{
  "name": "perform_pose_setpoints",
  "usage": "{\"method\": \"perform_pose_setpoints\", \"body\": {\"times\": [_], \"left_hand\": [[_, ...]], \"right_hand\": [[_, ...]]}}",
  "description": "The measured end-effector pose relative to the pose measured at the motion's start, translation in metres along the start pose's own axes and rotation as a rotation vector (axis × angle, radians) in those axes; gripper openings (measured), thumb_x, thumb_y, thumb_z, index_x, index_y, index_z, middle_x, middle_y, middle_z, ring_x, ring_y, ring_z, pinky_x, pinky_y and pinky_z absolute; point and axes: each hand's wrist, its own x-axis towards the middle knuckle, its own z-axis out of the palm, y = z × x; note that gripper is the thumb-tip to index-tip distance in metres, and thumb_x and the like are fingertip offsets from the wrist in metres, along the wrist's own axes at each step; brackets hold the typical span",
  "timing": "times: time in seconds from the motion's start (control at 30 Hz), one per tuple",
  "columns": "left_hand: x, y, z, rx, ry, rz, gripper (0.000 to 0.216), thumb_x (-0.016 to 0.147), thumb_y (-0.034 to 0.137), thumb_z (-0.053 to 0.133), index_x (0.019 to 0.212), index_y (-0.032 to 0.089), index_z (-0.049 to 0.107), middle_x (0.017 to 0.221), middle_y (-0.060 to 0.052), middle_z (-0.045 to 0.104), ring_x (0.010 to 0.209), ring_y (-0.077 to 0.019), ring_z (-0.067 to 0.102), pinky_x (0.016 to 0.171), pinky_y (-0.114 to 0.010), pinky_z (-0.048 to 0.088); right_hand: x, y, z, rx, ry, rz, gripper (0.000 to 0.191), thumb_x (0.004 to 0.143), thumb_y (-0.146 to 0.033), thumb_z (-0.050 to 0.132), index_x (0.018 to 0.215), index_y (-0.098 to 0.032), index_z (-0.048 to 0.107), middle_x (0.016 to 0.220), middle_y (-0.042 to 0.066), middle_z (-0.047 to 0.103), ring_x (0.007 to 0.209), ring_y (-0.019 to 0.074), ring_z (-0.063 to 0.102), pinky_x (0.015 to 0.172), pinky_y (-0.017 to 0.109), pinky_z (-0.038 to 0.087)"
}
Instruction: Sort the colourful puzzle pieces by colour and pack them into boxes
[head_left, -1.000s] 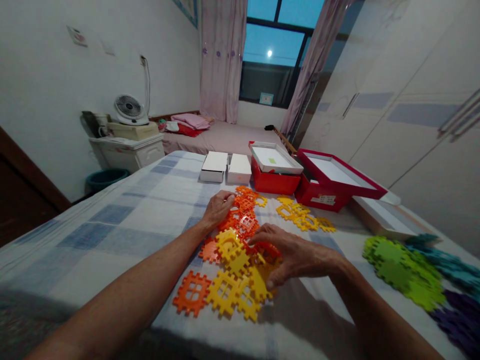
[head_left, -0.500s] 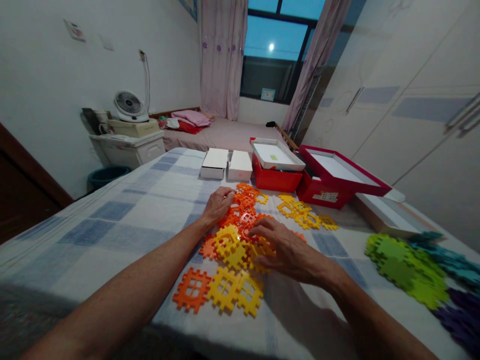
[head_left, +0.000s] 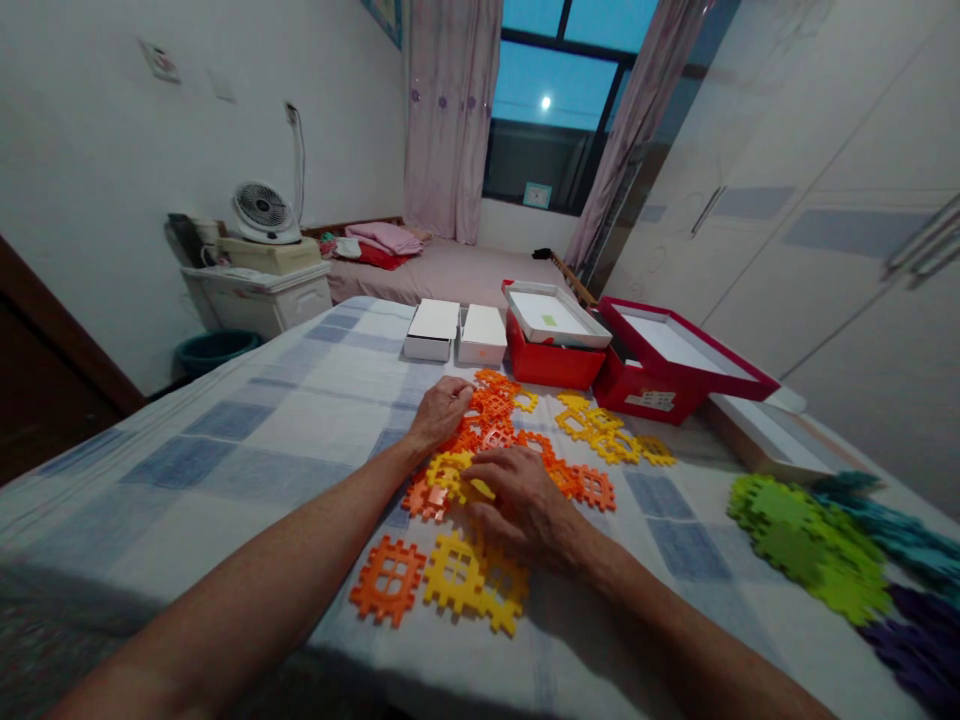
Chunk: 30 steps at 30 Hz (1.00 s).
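Observation:
My left hand [head_left: 444, 408] rests with curled fingers against the left edge of a heap of orange interlocking plates [head_left: 495, 400]; what its fingers hold, if anything, is hidden. Over the near part of the heap, my right hand [head_left: 517, 495] bends its fingers and thumb round yellow interlocking plates [head_left: 480, 490], which it partly covers. Another yellow plate [head_left: 448, 475] lies just left of its fingertips. Closer to me, an orange window plate [head_left: 388, 580] lies beside a yellow window plate [head_left: 454, 570] and a second yellow window plate [head_left: 504, 590], partly in shadow.
Farther right lie yellow plates [head_left: 600, 425], green plates [head_left: 810, 545], teal plates [head_left: 892, 520] and purple plates [head_left: 919, 640]. White boxes [head_left: 433, 330], a red box [head_left: 555, 362] and a dark red box lid [head_left: 705, 345] stand at the back of the cloth-covered table [head_left: 247, 470].
My right hand has moved left with yellow plates under its fingers, uncovering orange plates on the right of the heap. My left hand has stayed in place.

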Motion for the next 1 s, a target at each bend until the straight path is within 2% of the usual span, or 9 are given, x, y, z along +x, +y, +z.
{"method": "perform_pose_setpoints", "body": {"times": [0.1,0.23,0.27,0.4,0.57,0.77,1.0], "left_hand": [[0.0,-0.001,0.0,0.021,-0.005,0.0,0.031,0.082,0.028,0.039,0.087,0.016,0.068,0.098,-0.007,0.067,0.095,-0.0175,0.06,0.09,-0.03,0.045],[0.001,-0.001,0.0,0.041,-0.01,-0.011,0.031,0.082,0.028,0.038,0.088,0.017,0.067,0.098,-0.006,0.067,0.096,-0.018,0.06,0.091,-0.03,0.044],[0.001,-0.001,0.0,0.038,-0.009,-0.011,0.031,0.082,0.028,0.039,0.088,0.017,0.067,0.098,-0.007,0.067,0.096,-0.0182,0.06,0.091,-0.03,0.045],[0.0,0.0,-0.001,0.029,-0.006,-0.009,0.031,0.082,0.026,0.038,0.086,0.017,0.068,0.099,-0.006,0.067,0.097,-0.0175,0.06,0.092,-0.029,0.044],[0.0,0.0,-0.002,0.042,-0.018,-0.007,0.032,0.082,0.026,0.037,0.086,0.016,0.068,0.098,-0.006,0.067,0.097,-0.0174,0.06,0.092,-0.028,0.044],[0.001,-0.001,-0.001,0.052,-0.011,-0.013,0.031,0.082,0.028,0.039,0.085,0.017,0.067,0.097,-0.006,0.067,0.095,-0.0183,0.06,0.091,-0.03,0.044],[0.001,-0.001,-0.001,0.053,-0.018,-0.01,0.031,0.082,0.029,0.038,0.085,0.018,0.067,0.097,-0.006,0.067,0.097,-0.0177,0.06,0.092,-0.03,0.044]], "right_hand": [[-0.001,-0.001,-0.006,0.025,0.028,0.012,0.027,0.089,-0.028,0.049,0.114,-0.021,0.057,0.113,0.008,0.06,0.106,0.0189,0.051,0.095,0.038,0.035],[-0.001,0.002,-0.002,-0.024,-0.058,-0.054,0.051,0.08,-0.047,0.06,0.125,-0.025,0.051,0.125,0.009,0.054,0.113,0.0243,0.047,0.096,0.043,0.033],[0.0,0.003,0.001,-0.04,-0.063,-0.064,0.05,0.08,-0.046,0.061,0.125,-0.025,0.051,0.124,0.009,0.055,0.112,0.0246,0.048,0.096,0.044,0.032],[0.003,0.008,0.01,-0.078,-0.012,-0.073,0.027,0.089,-0.027,0.05,0.114,-0.024,0.059,0.113,0.007,0.062,0.103,0.0209,0.054,0.094,0.04,0.035],[0.005,0.012,0.004,-0.056,0.132,0.009,0.022,0.093,-0.021,0.041,0.1,-0.021,0.062,0.099,0.006,0.066,0.093,0.0183,0.058,0.085,0.034,0.042],[0.009,0.026,0.001,-0.006,0.349,0.159,0.021,0.091,-0.023,0.041,0.091,-0.022,0.062,0.09,0.006,0.065,0.088,0.0187,0.058,0.081,0.032,0.045],[0.014,0.047,-0.008,0.199,0.569,0.443,0.025,0.088,-0.032,0.041,0.089,-0.021,0.063,0.084,0.003,0.067,0.076,0.0166,0.06,0.069,0.027,0.046]]}}
